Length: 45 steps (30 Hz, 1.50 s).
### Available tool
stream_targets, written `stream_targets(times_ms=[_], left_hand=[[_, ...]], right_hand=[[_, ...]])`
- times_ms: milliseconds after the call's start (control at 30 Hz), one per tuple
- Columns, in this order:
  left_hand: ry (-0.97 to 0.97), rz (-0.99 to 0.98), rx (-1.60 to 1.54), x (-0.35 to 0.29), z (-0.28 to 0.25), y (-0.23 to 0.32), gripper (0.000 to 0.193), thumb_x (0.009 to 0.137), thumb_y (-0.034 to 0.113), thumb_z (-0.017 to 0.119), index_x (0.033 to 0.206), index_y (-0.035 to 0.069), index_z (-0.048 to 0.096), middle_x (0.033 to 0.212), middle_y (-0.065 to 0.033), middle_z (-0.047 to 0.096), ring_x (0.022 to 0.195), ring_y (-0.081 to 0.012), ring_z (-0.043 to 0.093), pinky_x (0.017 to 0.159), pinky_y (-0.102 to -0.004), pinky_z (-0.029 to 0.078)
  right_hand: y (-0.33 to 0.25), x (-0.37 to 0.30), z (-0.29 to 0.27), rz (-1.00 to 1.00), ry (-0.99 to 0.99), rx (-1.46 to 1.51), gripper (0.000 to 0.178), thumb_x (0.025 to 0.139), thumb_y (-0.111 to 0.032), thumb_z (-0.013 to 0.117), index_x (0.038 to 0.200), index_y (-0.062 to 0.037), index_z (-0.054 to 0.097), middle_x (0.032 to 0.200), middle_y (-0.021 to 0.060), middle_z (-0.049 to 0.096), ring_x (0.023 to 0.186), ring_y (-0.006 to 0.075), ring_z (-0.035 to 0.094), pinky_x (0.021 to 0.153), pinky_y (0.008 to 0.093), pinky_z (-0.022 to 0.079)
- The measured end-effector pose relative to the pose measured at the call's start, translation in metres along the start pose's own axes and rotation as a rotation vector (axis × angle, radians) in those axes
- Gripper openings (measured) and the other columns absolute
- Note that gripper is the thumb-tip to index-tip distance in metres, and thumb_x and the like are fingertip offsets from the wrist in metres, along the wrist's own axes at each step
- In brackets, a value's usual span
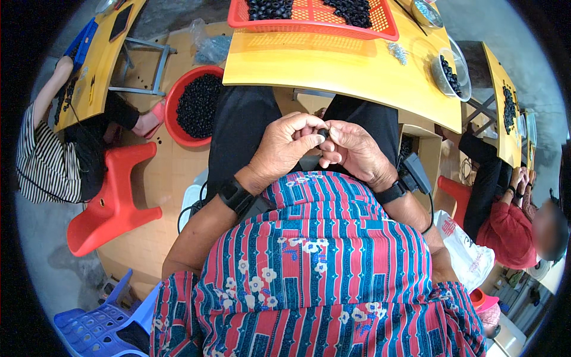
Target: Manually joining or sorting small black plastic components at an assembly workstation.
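Note:
Above my lap, my two hands meet around a small round black part (323, 133). My left hand (284, 143) pinches it between thumb and fingers. My right hand (359, 147) closes on it from the other side, thumb and index fingertip against it. Whether the right fingers also hold something tiny is too small to tell. Beyond the hands is the front edge of a yellow table (333, 71). On it stands a red plastic basket (312, 26) with piles of similar black parts.
A red tub (172, 113) full of black parts stands on the floor at left. A clear bowl (443, 80) and a small heap of silvery pieces (397, 53) are on the table's right. People sit at side tables. A red stool (113, 199) and blue chair (98, 330) stand at left.

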<state>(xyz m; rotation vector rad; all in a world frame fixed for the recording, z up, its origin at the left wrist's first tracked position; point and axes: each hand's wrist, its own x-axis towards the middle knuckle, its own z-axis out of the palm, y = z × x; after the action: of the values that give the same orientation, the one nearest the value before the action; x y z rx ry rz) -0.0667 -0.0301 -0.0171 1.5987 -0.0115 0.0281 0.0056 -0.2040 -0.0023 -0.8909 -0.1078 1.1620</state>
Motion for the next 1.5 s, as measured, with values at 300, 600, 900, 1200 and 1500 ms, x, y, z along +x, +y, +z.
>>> stream_targets(times_ms=[300,600,900,1200,1500], left_hand=[[-0.151,-0.297,-0.235,0.000,0.005,0.013,0.047,0.093,0.022,0.056,0.131,-0.002,0.044,0.085,0.0016,0.054,0.060,-0.0022,0.042,0.052,-0.0163,0.038],[-0.115,-0.263,-0.288,-0.001,0.007,0.006,0.041,0.093,0.022,0.055,0.126,-0.003,0.048,0.082,0.0025,0.055,0.058,-0.0007,0.042,0.049,-0.0159,0.037],[-0.075,-0.275,-0.356,0.000,0.010,0.011,0.036,0.096,0.020,0.051,0.123,-0.003,0.051,0.080,0.0018,0.058,0.056,-0.0014,0.043,0.049,-0.0146,0.036],[-0.084,-0.319,-0.364,0.008,0.003,0.002,0.045,0.098,0.031,0.045,0.132,0.003,0.044,0.080,0.0039,0.048,0.065,-0.0033,0.043,0.059,-0.0171,0.037],[-0.066,-0.411,-0.434,0.004,-0.005,-0.005,0.037,0.096,0.017,0.048,0.128,-0.002,0.048,0.077,0.0034,0.046,0.065,-0.0041,0.043,0.059,-0.0177,0.037]], right_hand=[[0.005,0.002,0.005,-0.101,0.085,-0.317,0.023,0.095,-0.024,0.049,0.103,-0.0022,0.054,0.082,0.0016,0.056,0.065,0.0066,0.049,0.064,0.0225,0.049],[0.009,0.004,0.010,-0.142,0.083,-0.456,0.021,0.096,-0.022,0.047,0.100,-0.0023,0.053,0.087,0.0054,0.060,0.073,0.0085,0.056,0.062,0.0221,0.047],[0.011,0.010,0.002,-0.091,0.030,-0.158,0.020,0.096,-0.019,0.048,0.104,-0.0012,0.055,0.080,0.0061,0.060,0.062,0.0103,0.053,0.063,0.0246,0.050],[-0.033,-0.014,-0.009,-0.224,-0.051,0.156,0.035,0.093,-0.033,0.053,0.107,-0.0004,0.056,0.070,0.0015,0.048,0.056,0.0105,0.043,0.065,0.0339,0.050],[-0.151,-0.056,-0.045,-0.752,0.816,-0.618,0.023,0.091,-0.020,0.056,0.101,0.0011,0.058,0.070,0.0020,0.055,0.060,0.0094,0.054,0.063,0.0249,0.049]])
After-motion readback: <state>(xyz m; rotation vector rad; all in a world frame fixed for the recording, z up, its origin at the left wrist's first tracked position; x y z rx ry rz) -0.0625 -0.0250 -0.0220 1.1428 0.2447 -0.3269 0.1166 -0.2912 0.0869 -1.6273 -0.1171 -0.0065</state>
